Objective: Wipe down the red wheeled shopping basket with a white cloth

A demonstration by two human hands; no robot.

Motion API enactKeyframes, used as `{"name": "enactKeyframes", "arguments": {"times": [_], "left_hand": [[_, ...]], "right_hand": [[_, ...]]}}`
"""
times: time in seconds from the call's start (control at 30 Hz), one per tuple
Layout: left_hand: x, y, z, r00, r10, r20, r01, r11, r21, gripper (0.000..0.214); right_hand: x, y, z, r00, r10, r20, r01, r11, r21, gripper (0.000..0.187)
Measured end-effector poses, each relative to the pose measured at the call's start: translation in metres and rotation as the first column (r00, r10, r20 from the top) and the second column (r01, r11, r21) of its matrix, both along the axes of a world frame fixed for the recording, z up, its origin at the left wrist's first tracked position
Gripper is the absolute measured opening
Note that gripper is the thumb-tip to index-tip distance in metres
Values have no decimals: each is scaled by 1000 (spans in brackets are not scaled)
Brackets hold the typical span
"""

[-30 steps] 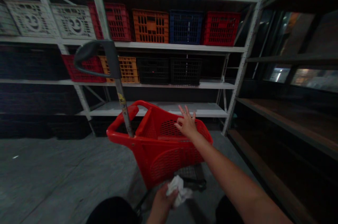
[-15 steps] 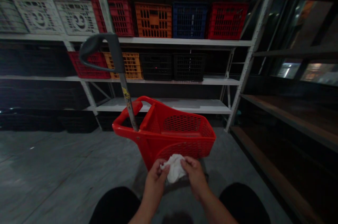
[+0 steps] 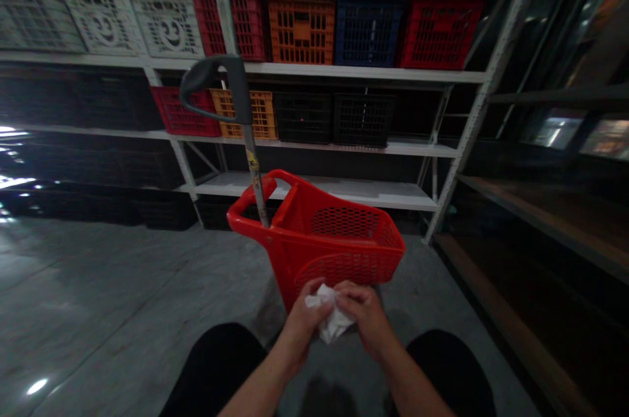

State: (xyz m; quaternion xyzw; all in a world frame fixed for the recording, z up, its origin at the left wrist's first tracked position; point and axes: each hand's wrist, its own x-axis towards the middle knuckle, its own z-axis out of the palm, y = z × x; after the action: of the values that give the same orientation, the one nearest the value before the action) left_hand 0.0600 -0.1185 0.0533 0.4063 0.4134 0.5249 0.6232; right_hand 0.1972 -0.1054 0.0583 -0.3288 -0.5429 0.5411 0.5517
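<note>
Between my two hands is a crumpled white cloth or tissue (image 3: 335, 324), low in the middle of the head view. My left hand (image 3: 305, 313) grips it from the left, thumb on top. My right hand (image 3: 362, 312) pinches it from the right, its fingers bent over the upper edge. Just beyond my hands stands a red plastic shopping cart (image 3: 339, 240) with mesh sides. A metal pole with a dark grey loop handle (image 3: 240, 89) rises at the cart's left end.
A white metal rack (image 3: 314, 191) behind the cart bears plastic crates, among them an orange crate (image 3: 301, 30) and a blue crate (image 3: 368, 30). Dark shelving (image 3: 540, 207) runs along the right. My knees flank my arms above the grey floor (image 3: 147, 286).
My hands have come closer together, and the white cloth or tissue is more bunched up between them. The view has turned slightly left, so the rack and cart handle appear farther right.
</note>
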Motion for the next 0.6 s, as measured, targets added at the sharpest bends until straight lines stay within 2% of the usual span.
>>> {"name": "enactKeyframes", "arguments": {"times": [0.07,0.17,0.27,0.33,0.4,0.47,0.5,0.6], "left_hand": [[1,2,-3,993,2,-122,1,1000,24,48],[-5,3,-8,928,107,-357,-83,993,84,26],[-16,1,-13,886,143,-440,-99,988,120,17],[-25,-2,-16,903,40,-428,-15,998,62,18],[-34,-3,-15,908,-139,-395,148,989,-8,23],[-40,-4,-11,904,-268,-332,279,960,-16,34],[-42,-3,-8,915,-286,-285,300,954,6,43],[-36,-1,-2,958,-257,-130,270,958,94,67]], "right_hand": [[2,2,-3,998,-61,-30,60,997,-38,12],[10,8,-10,976,-202,-82,189,971,-149,18],[21,14,-16,949,-289,-123,269,950,-157,23],[28,17,-17,934,-341,-104,328,936,-129,25],[33,18,-15,937,-349,-35,343,932,-113,26],[36,17,-11,961,-272,49,276,957,-92,27],[36,16,-9,976,-198,87,204,976,-76,26],[31,13,-3,985,83,148,-77,996,-42,25]]}}
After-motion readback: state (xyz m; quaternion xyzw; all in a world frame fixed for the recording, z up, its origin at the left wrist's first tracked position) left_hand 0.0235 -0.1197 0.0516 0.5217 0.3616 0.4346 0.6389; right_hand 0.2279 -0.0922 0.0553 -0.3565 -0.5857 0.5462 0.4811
